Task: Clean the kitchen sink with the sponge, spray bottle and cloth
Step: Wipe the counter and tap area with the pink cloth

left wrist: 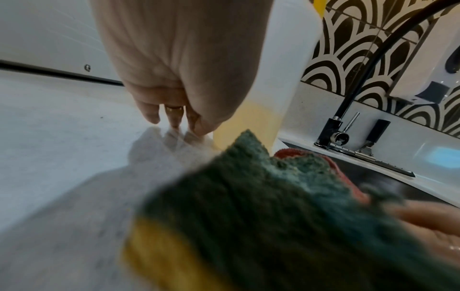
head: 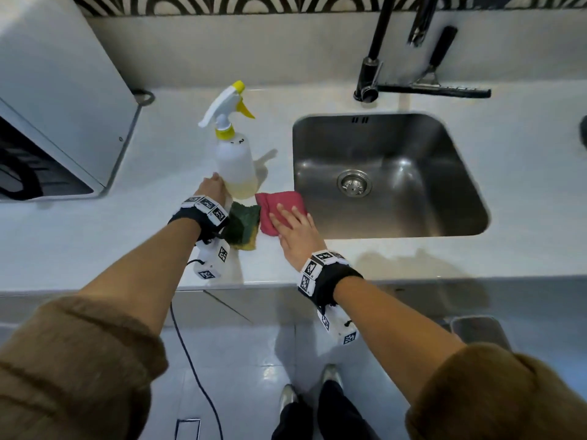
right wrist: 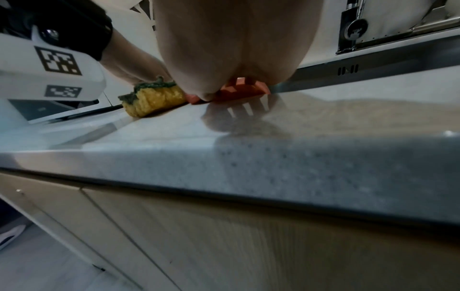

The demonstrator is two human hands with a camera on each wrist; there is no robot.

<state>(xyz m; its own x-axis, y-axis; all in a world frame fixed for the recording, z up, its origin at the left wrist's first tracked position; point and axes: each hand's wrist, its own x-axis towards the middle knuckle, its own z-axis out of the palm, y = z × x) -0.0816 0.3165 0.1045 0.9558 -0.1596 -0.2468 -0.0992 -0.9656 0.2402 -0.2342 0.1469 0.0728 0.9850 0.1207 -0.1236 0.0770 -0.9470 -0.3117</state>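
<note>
Red cloth [head: 279,211] is lying on the white surface [head: 95,242] just left of the sink [head: 389,176], and I am pressing my right grip [head: 297,231] flat on it, fingers straight. My left grip [head: 212,188] is reaching the spray bottle [head: 235,166] base; whether it is grasping, I cannot tell. Between both grips, the green-and-yellow sponge [head: 243,227] is sitting untouched.

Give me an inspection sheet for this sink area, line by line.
Surface: pale countertop, glossy.
Job's things: spray bottle upright left of the sink; sponge and red cloth beside it.
Clutter: squeegee behind the sink.
Hands: left hand touches the bottle's base; right hand rests flat on the cloth.
Cables: dark cable hangs from the left wrist.
Surroundings: black tap, patterned tiles, white appliance.
</note>
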